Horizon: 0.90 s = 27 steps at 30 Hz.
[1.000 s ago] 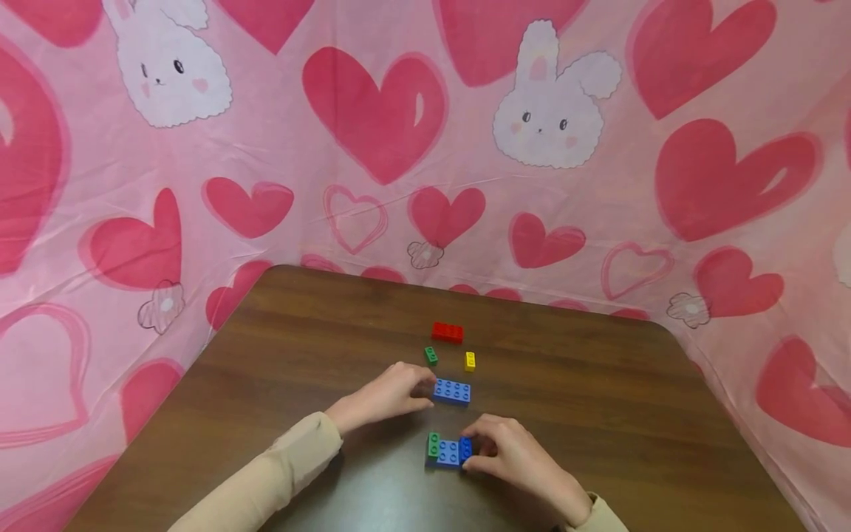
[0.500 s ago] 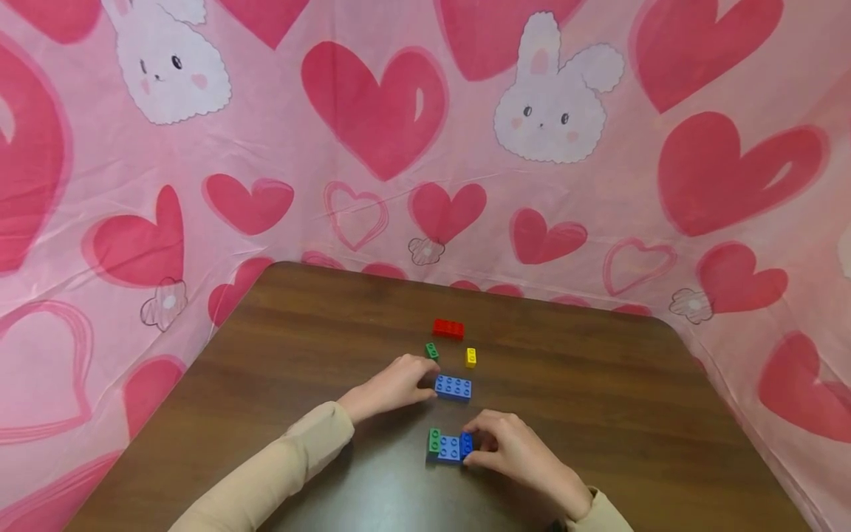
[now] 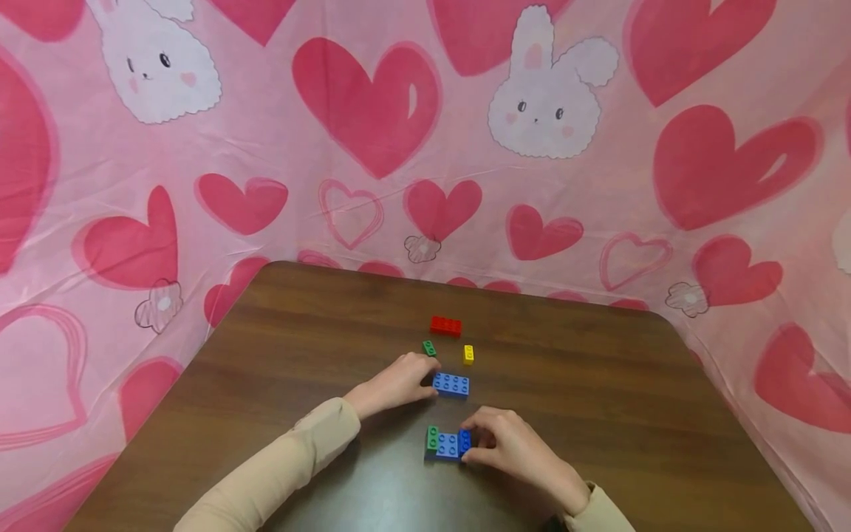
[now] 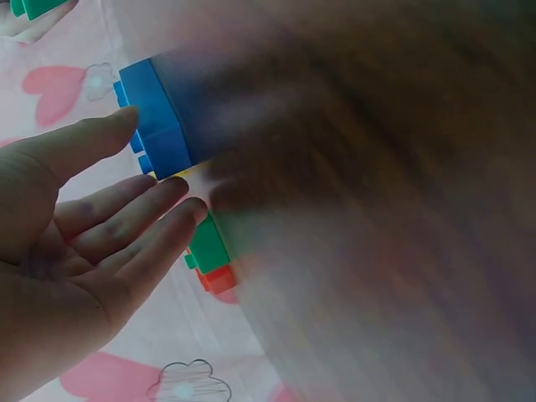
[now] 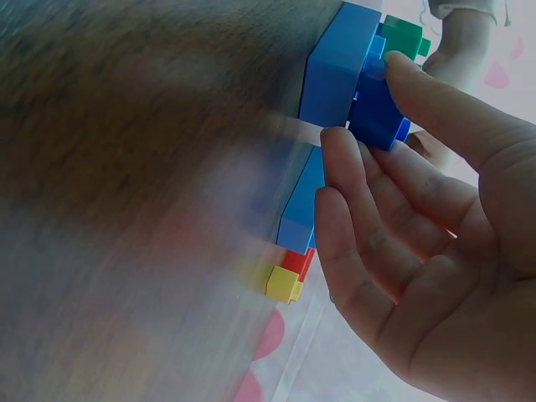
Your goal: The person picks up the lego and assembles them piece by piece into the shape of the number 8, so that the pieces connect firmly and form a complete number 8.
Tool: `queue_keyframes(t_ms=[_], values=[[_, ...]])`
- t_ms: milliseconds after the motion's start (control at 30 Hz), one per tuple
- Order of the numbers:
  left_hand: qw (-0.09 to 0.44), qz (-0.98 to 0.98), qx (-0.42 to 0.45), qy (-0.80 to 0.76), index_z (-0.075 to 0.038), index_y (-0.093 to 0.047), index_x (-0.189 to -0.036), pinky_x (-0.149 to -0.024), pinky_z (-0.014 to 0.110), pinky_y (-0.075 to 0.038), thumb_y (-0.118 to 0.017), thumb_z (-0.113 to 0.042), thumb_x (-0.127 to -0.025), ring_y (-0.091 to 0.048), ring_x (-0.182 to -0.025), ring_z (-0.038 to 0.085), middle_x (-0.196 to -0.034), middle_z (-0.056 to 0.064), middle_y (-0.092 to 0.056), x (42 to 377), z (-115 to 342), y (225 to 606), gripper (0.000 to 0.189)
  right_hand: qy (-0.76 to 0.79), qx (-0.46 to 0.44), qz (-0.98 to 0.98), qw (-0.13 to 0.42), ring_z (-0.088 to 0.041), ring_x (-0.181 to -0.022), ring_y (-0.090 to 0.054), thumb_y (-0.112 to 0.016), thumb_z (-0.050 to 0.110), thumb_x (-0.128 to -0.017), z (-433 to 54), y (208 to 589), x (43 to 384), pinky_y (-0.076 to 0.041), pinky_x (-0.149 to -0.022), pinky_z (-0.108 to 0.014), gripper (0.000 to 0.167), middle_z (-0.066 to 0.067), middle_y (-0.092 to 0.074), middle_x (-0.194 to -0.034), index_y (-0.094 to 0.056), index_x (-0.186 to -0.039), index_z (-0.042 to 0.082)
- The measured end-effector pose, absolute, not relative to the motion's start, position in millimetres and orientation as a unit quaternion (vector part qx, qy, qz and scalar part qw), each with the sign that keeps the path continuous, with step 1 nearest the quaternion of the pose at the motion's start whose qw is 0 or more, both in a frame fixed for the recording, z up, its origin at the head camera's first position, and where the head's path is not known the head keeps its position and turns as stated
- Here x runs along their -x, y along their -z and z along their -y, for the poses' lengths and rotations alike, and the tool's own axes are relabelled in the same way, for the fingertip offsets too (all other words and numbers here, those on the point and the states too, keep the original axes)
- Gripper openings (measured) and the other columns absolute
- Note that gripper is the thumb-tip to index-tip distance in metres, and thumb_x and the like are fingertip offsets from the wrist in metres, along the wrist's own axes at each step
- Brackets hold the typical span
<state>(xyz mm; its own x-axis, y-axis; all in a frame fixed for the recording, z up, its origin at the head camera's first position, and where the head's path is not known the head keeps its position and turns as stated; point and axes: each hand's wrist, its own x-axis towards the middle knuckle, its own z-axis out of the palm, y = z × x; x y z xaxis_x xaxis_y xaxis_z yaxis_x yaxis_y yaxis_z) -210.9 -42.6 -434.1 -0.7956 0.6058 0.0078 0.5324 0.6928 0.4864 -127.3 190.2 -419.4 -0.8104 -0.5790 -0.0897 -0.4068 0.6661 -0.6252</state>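
My left hand [image 3: 397, 385] reaches to the left end of a blue eight-stud brick [image 3: 450, 384], thumb at its near side and fingertips round the far side. In the left wrist view the thumb overlaps the edge of this blue brick [image 4: 157, 126]. Closer to me, my right hand [image 3: 516, 441] pinches a dark blue two-stud brick [image 3: 465, 441] between thumb and fingers. That brick sits on the right end of a lighter blue base brick [image 3: 448, 445], with a green two-stud brick [image 3: 432, 440] on its left end.
Beyond the left hand lie a small green brick [image 3: 428, 348], a yellow brick [image 3: 468, 355] and a red brick [image 3: 445, 326]. The brown wooden table [image 3: 598, 369] has a pink cloth [image 3: 372, 222] with hearts and rabbits hanging behind it.
My left hand has moved a little right and closer round the left end of the blue brick. My right hand stays at the dark blue brick. The head view has shifted slightly.
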Motion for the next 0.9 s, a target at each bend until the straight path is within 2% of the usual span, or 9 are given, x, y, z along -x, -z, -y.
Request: queue_keyframes(t_ms=[900], values=[[0.068, -0.918, -0.317, -0.227, -0.007, -0.071, -0.115, -0.086, 0.029, -0.059, -0.077, -0.018, -0.087, -0.07, -0.092, 0.013, -0.11, 0.008, -0.075, 213.2, 40.5, 435.7, 0.031, 0.307, 0.277, -0.898, 0.148, 0.003, -0.069, -0.053, -0.08, 0.029, -0.083, -190.1, 419.8, 129.0, -0.049, -0.062, -0.017, 0.035, -0.001, -0.07, -0.096, -0.072, -0.11, 0.009]])
